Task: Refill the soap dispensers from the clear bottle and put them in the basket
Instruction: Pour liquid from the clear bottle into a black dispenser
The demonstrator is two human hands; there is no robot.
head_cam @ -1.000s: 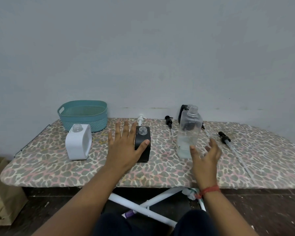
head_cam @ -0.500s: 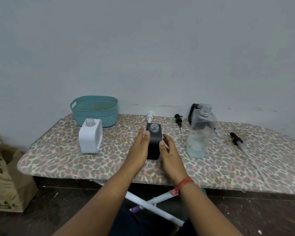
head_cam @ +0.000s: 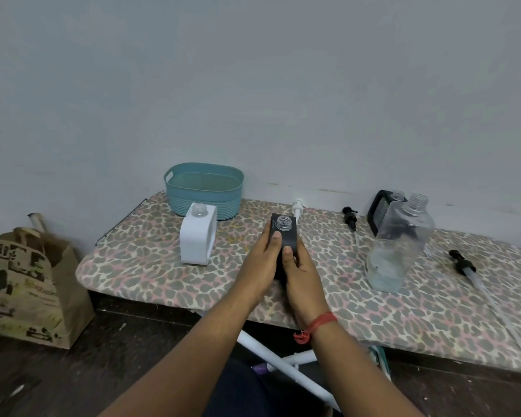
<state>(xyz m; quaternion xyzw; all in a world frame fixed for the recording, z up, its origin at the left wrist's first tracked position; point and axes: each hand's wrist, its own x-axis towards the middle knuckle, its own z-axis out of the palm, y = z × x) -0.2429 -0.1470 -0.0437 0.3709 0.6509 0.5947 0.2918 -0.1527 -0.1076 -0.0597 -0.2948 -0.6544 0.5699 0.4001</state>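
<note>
Head view: both hands clamp the black dispenser (head_cam: 284,236) mid-board. Left hand (head_cam: 263,260) wraps its left side, thumb on the front face; right hand (head_cam: 301,275) grips lower right, thumb up the front. Grip is closed on the body, neck open and uncapped. To do this well: keep it upright and flat on the padded ironing board (head_cam: 151,266), since the soft cover can let it rock; steady it before pouring. Clear bottle (head_cam: 400,251), thin see-through plastic, low liquid, stands well right. White dispenser (head_cam: 197,239), boxy matte, stands just in front of the ribbed teal basket (head_cam: 205,191). Pump heads lie loose behind.
</note>
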